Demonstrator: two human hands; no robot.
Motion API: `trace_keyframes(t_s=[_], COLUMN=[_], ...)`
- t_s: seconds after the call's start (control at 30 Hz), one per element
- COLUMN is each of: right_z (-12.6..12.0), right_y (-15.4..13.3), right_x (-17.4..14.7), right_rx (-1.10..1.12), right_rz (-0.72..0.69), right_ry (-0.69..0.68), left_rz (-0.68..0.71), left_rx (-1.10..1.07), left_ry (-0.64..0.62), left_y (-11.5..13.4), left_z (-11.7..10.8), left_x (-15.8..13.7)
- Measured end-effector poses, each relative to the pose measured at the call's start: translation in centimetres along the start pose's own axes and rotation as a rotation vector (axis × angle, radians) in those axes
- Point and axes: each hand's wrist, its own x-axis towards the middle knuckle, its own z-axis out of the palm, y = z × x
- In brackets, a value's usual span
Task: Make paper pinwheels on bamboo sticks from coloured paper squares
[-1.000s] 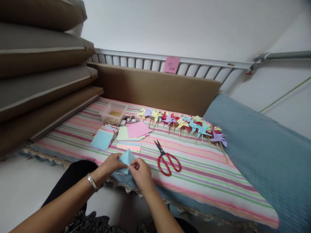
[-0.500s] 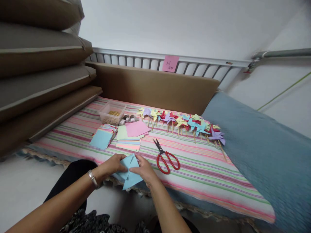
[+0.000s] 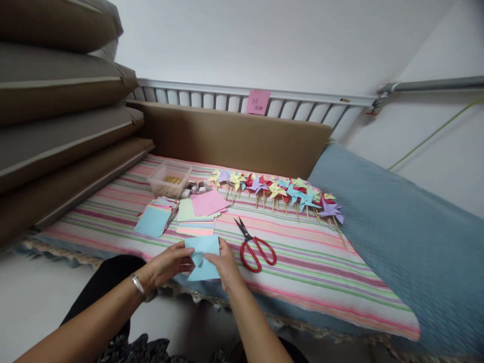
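A light blue sheet of paper (image 3: 206, 245), partly cut and with a corner bent inward, is held up over the cloth's front edge. My left hand (image 3: 172, 264) grips its left side between thumb and fingers. On the right side my right hand (image 3: 224, 263) pinches it, the thumb lying on the front near the middle. Red-handled scissors (image 3: 252, 245) lie slightly open to the right of my right hand. Just beyond the hands are a stack of coloured paper squares (image 3: 153, 221) with blue on top and a spread of sheets under a pink sheet (image 3: 209, 202).
A clear plastic box (image 3: 170, 177) holds thin sticks, with small packets beside it. Several paper pinwheels (image 3: 278, 189) on sticks lie in a row across the striped cloth (image 3: 302, 267). Stacked brown cushions (image 3: 68, 121) rise at the left; a brown panel (image 3: 227, 136) stands behind.
The blue paper has turned in my hands and its top edge now lies nearly level. My left fingers have shifted lower on its side. The whole view has moved slightly.
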Motion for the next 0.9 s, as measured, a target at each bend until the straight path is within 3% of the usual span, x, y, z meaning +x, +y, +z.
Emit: trace_keyframes(t_s=[0.23, 0.43, 0.7, 0.8, 0.9], right_z=[0.6, 0.8, 1.1, 0.8, 0.4], right_y=[0.1, 0.2, 0.8, 0.8, 0.2], right_x=[-0.3, -0.5, -0.3, -0.5, -1.2], right_rx=[0.052, 0.153, 0.087, -0.048, -0.381], right_rz=[-0.081, -0.064, -0.065, -0.092, -0.308], right_ry=[0.12, 0.126, 0.105, 0.107, 0.154], left_rz=[0.034, 0.076, 0.076, 0.085, 0.088], left_rx=[-0.061, -0.023, 0.027, 0.06, 0.111], left_ry=[0.02, 0.116, 0.211, 0.249, 0.293], left_y=[-2.3, -2.5, -2.4, -1.8, -0.8], left_z=[1.6, 1.8, 1.8, 1.1, 0.2], left_x=[0.7, 0.9, 0.9, 1.0, 0.9])
